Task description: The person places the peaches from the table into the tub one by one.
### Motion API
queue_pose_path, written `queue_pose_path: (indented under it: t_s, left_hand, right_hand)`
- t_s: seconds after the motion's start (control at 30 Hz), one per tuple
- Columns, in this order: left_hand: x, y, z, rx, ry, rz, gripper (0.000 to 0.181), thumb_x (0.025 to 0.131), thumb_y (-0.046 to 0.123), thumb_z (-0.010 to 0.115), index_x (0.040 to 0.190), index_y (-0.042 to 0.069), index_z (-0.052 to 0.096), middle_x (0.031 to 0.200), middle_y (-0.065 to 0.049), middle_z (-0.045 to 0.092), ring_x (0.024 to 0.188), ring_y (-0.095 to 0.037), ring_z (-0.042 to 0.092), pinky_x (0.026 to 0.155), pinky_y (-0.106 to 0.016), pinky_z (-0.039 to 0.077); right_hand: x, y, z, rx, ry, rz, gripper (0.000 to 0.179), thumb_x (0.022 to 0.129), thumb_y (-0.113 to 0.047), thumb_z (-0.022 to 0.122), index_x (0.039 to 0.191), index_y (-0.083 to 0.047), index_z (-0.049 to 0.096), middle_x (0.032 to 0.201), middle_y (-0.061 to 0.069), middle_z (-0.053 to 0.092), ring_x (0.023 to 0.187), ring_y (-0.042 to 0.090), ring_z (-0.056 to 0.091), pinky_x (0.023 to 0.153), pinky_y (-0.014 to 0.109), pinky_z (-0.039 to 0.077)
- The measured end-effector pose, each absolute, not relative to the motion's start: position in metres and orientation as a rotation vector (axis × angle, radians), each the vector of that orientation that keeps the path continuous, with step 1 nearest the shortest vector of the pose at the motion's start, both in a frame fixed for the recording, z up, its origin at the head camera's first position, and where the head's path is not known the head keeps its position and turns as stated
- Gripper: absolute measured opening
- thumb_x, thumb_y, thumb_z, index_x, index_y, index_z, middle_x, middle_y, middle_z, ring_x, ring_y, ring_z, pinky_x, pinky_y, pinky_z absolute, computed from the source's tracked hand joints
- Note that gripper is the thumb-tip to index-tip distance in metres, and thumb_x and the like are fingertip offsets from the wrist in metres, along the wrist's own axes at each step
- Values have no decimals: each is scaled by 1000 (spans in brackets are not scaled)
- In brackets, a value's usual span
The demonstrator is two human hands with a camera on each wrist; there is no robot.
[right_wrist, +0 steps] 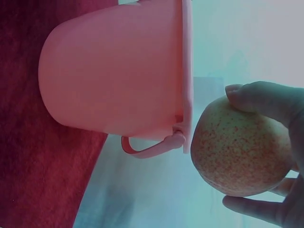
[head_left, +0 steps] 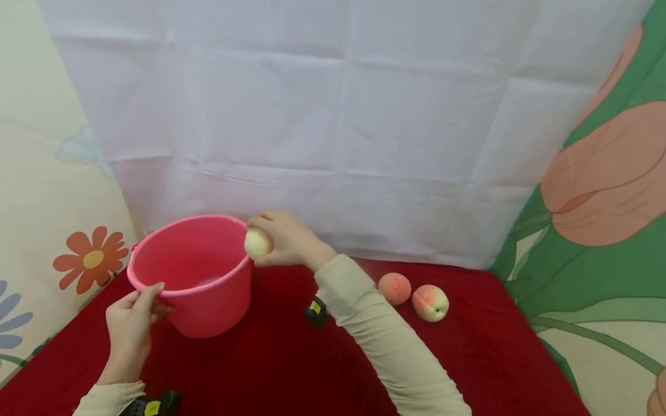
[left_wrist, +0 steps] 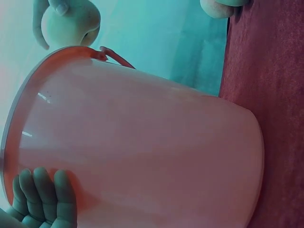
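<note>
A pink bucket point(head_left: 213, 309) stands upright at the left of the red-covered table. My left hand point(head_left: 130, 326) pinches its near-left rim, the thumb on top and the fingers point(left_wrist: 43, 197) against the outer wall. Beside the right side of the rim, my right hand point(head_left: 288, 238) grips a pale peach point(head_left: 258, 243). In the right wrist view this peach point(right_wrist: 242, 147) shows reddish speckles, with thumb and fingers around it, just above rim level. Two more peaches, a pinkish one point(head_left: 394, 288) and a pink-and-yellow one point(head_left: 430, 303), lie on the table beyond my right forearm.
The table point(head_left: 270, 370) has a red cloth. A white sheet point(head_left: 333, 115) hangs behind it, with flower-patterned cloths point(head_left: 598, 271) at both sides. The bucket's handle point(right_wrist: 154, 148) hangs down outside its wall. Only part of the bucket's inside shows.
</note>
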State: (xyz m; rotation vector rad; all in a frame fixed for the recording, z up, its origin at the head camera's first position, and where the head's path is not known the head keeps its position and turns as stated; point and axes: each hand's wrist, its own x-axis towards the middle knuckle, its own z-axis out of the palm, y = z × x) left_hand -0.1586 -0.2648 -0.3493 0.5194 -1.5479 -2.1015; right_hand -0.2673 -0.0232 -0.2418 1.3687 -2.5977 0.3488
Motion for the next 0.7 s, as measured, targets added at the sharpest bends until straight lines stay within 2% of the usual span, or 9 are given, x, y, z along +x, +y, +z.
queue_pose_path:
  t_s: [0.3,0.43,0.57,0.7]
  left_hand:
    - [-157,-268,-353,521,-1551,-2107,21,84,19,66,63,16,70,54,1,62,46,-11,60,50,-20,52]
    - [-178,-297,-392,439,-1577,-2065,16,83,20,67,76,6,73,60,-3,65,50,-15,62,51,-26,54]
    - [-208,-336,-446,368,-1579,-2015,28,80,24,71,90,-2,70,66,-7,67,53,-19,64,53,-33,54]
    - [-213,-346,-458,343,-1568,-2032,28,79,25,71,91,0,71,68,-7,68,55,-21,65,54,-34,54]
  right_hand:
    - [-264,-38,-241,1377,-2576,341,59,72,-35,73,124,-15,53,119,0,52,104,13,47,80,23,42]
    - [-262,-46,-239,1398,-2556,342,59,72,-34,73,124,-15,53,119,0,52,105,13,46,81,23,41]
    - [-260,-54,-237,1421,-2552,335,58,72,-34,73,124,-16,53,120,0,51,105,12,45,81,22,41]
    - [-257,-63,-238,1444,-2562,304,59,73,-35,72,125,-17,51,123,1,48,108,12,42,83,21,39]
